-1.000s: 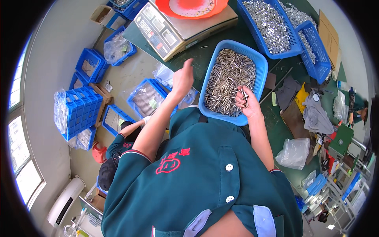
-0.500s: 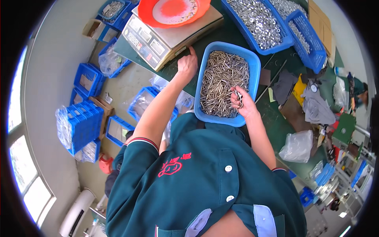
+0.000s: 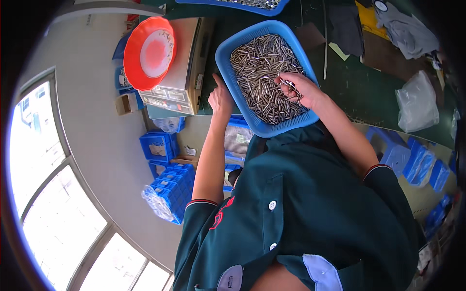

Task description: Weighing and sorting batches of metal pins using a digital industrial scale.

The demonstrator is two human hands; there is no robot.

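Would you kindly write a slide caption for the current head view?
Right hand holds metal pins over a blue plastic basket of them; left hand between the basket and a digital scale.

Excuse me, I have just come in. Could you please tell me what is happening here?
A person's right hand holds a few metal pins over a blue basket with many more inside. The left hand, index finger stretched out, is between basket and scale. A red bowl sits on the scale.
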